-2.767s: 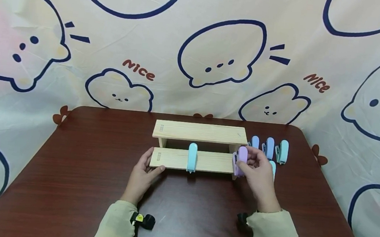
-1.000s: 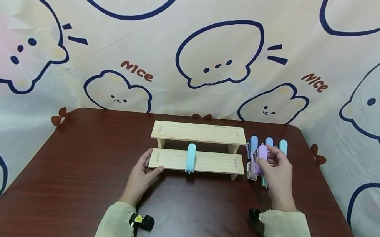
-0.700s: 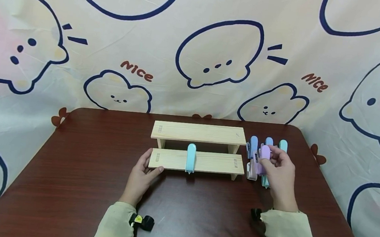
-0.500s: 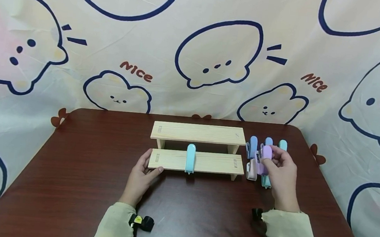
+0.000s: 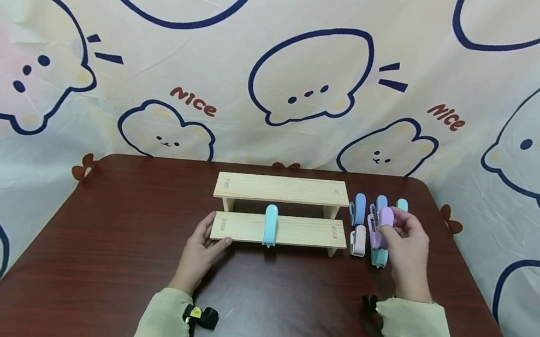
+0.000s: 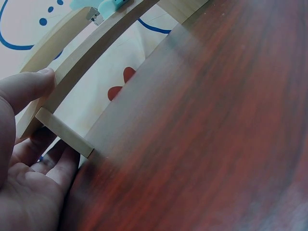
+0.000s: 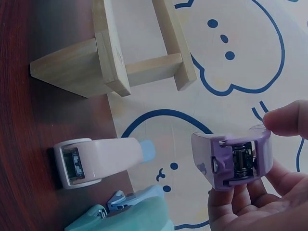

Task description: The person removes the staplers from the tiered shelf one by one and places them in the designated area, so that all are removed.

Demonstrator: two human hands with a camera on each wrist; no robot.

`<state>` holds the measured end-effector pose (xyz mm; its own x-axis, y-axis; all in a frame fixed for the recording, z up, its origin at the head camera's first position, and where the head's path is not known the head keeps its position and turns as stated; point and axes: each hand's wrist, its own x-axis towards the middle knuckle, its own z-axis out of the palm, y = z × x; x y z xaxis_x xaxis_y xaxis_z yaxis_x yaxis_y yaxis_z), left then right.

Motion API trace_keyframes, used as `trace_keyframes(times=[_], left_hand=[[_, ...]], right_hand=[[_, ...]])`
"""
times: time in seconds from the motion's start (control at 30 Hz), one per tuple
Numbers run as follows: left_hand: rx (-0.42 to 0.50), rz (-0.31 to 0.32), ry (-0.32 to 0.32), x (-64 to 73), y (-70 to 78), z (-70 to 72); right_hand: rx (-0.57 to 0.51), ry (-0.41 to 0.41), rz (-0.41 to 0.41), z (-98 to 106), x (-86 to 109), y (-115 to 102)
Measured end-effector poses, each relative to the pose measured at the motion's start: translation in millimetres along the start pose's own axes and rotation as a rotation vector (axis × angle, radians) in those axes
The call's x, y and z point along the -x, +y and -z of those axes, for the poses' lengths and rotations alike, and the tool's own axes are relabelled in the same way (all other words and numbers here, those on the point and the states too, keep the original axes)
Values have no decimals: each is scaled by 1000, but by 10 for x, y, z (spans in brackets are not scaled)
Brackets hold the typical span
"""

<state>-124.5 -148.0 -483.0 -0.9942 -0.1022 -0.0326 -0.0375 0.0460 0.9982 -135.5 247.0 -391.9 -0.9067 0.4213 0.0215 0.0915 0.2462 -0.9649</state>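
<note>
A two-tier pale wooden stand (image 5: 239, 227) rests on the table. My left hand (image 5: 195, 257) grips the left end of its lower tier, thumb on the front edge in the left wrist view and other fingers behind and below. One light blue mini stapler (image 5: 270, 226) sits near the middle of that tier. Right of the stand, my right hand (image 5: 409, 257) pinches a purple mini stapler (image 5: 384, 227). Its end, with a dark coil inside, faces the right wrist camera. Close by are a whitish stapler (image 5: 358, 241) and a teal stapler (image 5: 379, 258), partly covered by the purple one.
Behind the purple stapler are a blue stapler (image 5: 358, 208), another blue stapler (image 5: 381, 201) and a mint stapler (image 5: 402, 204), partly hidden by my right hand. The dark brown table (image 5: 109, 245) ends at a patterned cloth (image 5: 308, 84) behind and at the sides.
My right hand has carried the purple stapler rightward from the lower tier's right end to among the other staplers, uncovering the whitish one. The left hand keeps its grip on the stand.
</note>
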Motion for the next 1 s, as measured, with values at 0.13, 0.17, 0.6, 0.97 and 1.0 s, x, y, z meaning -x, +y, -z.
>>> trace_keyframes(times=[0.13, 0.17, 0.6, 0.97, 1.0], left_hand=[[1, -2, 1, 4, 9, -4], [3, -2, 0, 4, 10, -5], [-3, 9, 3, -2, 9, -10], [15, 2, 5, -6, -3, -6], [17, 2, 4, -6, -3, -6]], right_hand=[[5, 6, -12, 22, -11, 3], [7, 7, -16, 26, -16, 6], [-11, 70, -16, 104, -93, 70], [-81, 120, -59, 224, -150, 106], [-78, 121, -67, 235, -153, 109]])
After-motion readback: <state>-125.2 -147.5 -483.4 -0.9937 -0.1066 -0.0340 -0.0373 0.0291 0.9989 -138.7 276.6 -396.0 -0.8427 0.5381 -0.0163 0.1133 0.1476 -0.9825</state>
